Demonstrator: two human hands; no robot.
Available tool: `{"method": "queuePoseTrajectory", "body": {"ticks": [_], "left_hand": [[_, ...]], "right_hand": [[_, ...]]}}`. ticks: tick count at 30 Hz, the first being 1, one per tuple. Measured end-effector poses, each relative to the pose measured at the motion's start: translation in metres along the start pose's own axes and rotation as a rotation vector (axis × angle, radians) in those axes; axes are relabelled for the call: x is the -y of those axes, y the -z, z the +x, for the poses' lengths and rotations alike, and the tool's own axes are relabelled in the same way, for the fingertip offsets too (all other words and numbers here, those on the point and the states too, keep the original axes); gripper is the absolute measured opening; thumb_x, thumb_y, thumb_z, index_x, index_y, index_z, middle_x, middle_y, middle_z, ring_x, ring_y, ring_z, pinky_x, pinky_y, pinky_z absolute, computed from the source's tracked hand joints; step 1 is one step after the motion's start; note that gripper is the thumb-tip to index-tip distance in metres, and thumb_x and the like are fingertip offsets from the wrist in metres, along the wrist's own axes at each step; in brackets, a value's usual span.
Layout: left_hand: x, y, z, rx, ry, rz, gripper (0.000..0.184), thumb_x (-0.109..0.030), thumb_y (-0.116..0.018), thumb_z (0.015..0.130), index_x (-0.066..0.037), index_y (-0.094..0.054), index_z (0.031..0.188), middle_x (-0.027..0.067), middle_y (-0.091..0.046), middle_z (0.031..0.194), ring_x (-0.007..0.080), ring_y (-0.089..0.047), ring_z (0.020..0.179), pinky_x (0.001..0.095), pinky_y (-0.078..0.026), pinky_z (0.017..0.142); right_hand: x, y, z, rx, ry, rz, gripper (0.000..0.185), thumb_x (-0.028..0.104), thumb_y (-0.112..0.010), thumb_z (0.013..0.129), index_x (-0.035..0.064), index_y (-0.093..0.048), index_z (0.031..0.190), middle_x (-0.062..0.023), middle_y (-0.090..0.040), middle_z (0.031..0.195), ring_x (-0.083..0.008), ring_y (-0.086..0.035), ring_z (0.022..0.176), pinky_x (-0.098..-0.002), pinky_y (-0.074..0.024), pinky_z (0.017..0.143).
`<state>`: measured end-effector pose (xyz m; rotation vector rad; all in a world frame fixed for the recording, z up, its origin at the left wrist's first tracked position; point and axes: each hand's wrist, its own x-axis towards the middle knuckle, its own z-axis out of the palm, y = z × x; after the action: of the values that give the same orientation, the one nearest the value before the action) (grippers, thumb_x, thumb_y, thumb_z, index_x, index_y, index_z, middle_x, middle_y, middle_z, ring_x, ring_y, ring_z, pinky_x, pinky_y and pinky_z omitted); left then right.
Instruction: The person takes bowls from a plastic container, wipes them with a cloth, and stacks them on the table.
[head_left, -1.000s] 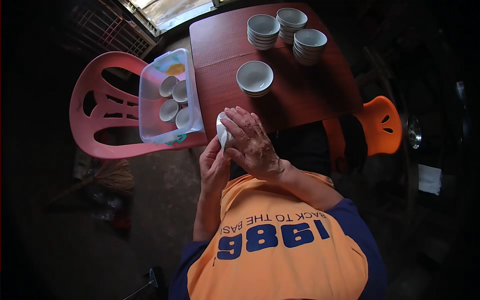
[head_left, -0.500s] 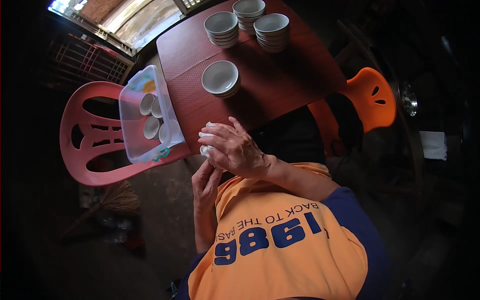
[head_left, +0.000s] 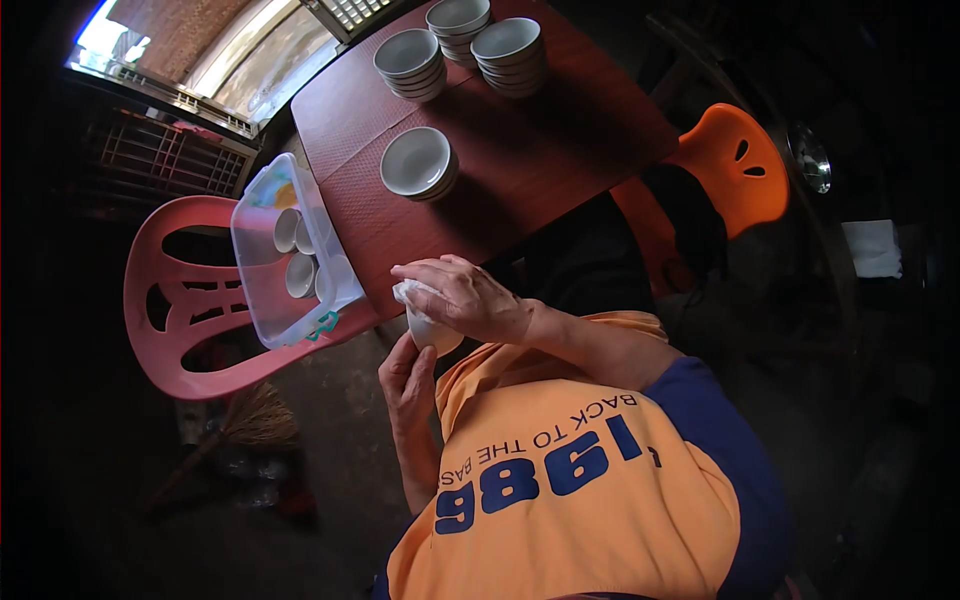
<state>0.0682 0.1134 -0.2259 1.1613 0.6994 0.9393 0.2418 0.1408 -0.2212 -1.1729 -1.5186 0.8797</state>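
Note:
A white bowl (head_left: 432, 335) is tilted in front of my shirt, just short of the table's near edge. My left hand (head_left: 405, 380) grips its lower side, thumb against the wall. Over its top lies my right hand (head_left: 468, 300), closed on a white cloth (head_left: 408, 290) that it presses to the bowl. The fingers cover much of the cloth and the bowl's rim. Ahead on the red table (head_left: 350, 150), a short stack of bowls (head_left: 416, 163) stands nearest to my hands.
Three taller bowl stacks, one of them here (head_left: 508, 55), stand at the table's far side. Left, a clear plastic tub (head_left: 265, 300) holding several white cups or bowls rests on a red chair (head_left: 150, 300). An orange chair (head_left: 745, 190) is at right, a straw broom (head_left: 255, 415) lower left.
My right hand has shifted and its fingers are closer together, so the white bowl now shows between my hands. The view has turned slightly.

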Motion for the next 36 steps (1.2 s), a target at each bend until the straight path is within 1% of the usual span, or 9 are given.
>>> {"method": "queuePoseTrajectory", "body": {"ticks": [5,13,15,22,25,27,29,33,36], "left_hand": [[0.006,-0.005,0.004,-0.101,-0.110,-0.176,0.033,-0.002,-0.051,0.090,0.011,-0.049,0.120,0.0135,-0.059,0.111,0.0166,-0.056,0.102,0.0301,-0.041,0.093],[-0.012,-0.017,0.016,-0.107,-0.012,-0.221,0.037,0.000,-0.052,0.088,0.010,-0.046,0.123,0.0153,-0.058,0.114,0.0196,-0.057,0.105,0.0323,-0.044,0.094],[-0.014,-0.018,0.015,-0.137,0.009,-0.156,0.038,0.000,-0.052,0.087,0.009,-0.045,0.123,0.0157,-0.057,0.116,0.0202,-0.057,0.107,0.0323,-0.044,0.095],[-0.006,0.002,0.013,-0.043,-0.040,-0.478,0.048,0.004,-0.051,0.085,0.010,-0.037,0.131,0.0197,-0.051,0.125,0.0245,-0.054,0.114,0.0364,-0.042,0.099],[-0.008,-0.003,0.011,-0.069,-0.034,-0.401,0.047,0.005,-0.051,0.085,0.010,-0.038,0.130,0.0198,-0.052,0.124,0.0251,-0.054,0.114,0.0375,-0.041,0.100],[-0.006,0.000,0.010,-0.063,-0.031,-0.348,0.047,0.005,-0.051,0.085,0.011,-0.038,0.130,0.0195,-0.053,0.123,0.0251,-0.054,0.114,0.0372,-0.040,0.100],[-0.005,0.003,0.012,-0.058,-0.032,-0.367,0.046,0.004,-0.051,0.085,0.011,-0.039,0.129,0.0193,-0.053,0.123,0.0247,-0.053,0.114,0.0366,-0.040,0.100],[0.002,0.007,0.010,-0.028,-0.104,-0.420,0.042,0.000,-0.055,0.086,0.010,-0.043,0.125,0.0182,-0.053,0.122,0.0232,-0.053,0.114,0.0341,-0.041,0.099],[-0.002,0.008,0.010,0.044,-0.068,-0.273,0.036,0.001,-0.055,0.087,0.010,-0.048,0.122,0.0142,-0.056,0.118,0.0185,-0.053,0.111,0.0299,-0.041,0.097]], "right_hand": [[-0.024,0.012,0.007,0.220,-0.367,0.509,0.063,0.054,-0.029,0.095,0.0000,-0.059,0.097,-0.0134,-0.063,0.077,-0.0199,-0.060,0.067,-0.0320,-0.0474,0.070],[-0.004,0.006,0.002,0.135,-0.339,0.354,0.051,0.044,-0.034,0.097,0.0003,-0.059,0.105,-0.0208,-0.064,0.091,-0.0297,-0.063,0.086,-0.0362,-0.0476,0.079],[-0.006,-0.007,-0.005,-0.136,0.022,0.171,0.043,0.038,-0.040,0.096,0.0044,-0.056,0.118,-0.0234,-0.059,0.112,-0.0362,-0.059,0.101,-0.0362,-0.0458,0.088],[0.009,-0.015,-0.013,-0.140,0.514,-0.548,0.040,0.037,-0.045,0.094,0.0158,-0.053,0.127,-0.0083,-0.046,0.137,-0.0299,-0.030,0.135,-0.0568,-0.0001,0.109],[-0.002,-0.003,-0.002,-0.038,0.054,-0.207,0.047,0.038,-0.046,0.094,0.0046,-0.051,0.126,-0.0161,-0.054,0.126,-0.0353,-0.046,0.123,-0.0573,-0.0197,0.106],[-0.012,-0.001,0.005,-0.100,0.284,-0.203,0.048,0.035,-0.043,0.096,-0.0012,-0.049,0.125,-0.0214,-0.056,0.120,-0.0364,-0.051,0.118,-0.0499,-0.0360,0.099],[-0.005,0.007,0.002,0.046,-0.199,0.309,0.045,0.031,-0.045,0.095,-0.0022,-0.049,0.126,-0.0238,-0.056,0.119,-0.0371,-0.051,0.116,-0.0424,-0.0424,0.095],[0.018,-0.012,-0.011,0.006,0.495,-0.461,0.034,0.026,-0.053,0.090,0.0119,-0.058,0.120,-0.0144,-0.049,0.131,-0.0322,-0.043,0.125,-0.0574,-0.0272,0.102],[0.012,-0.013,-0.006,-0.032,0.431,-0.461,0.029,0.025,-0.053,0.089,0.0093,-0.062,0.111,-0.0143,-0.054,0.125,-0.0327,-0.048,0.120,-0.0529,-0.0298,0.103]]}}
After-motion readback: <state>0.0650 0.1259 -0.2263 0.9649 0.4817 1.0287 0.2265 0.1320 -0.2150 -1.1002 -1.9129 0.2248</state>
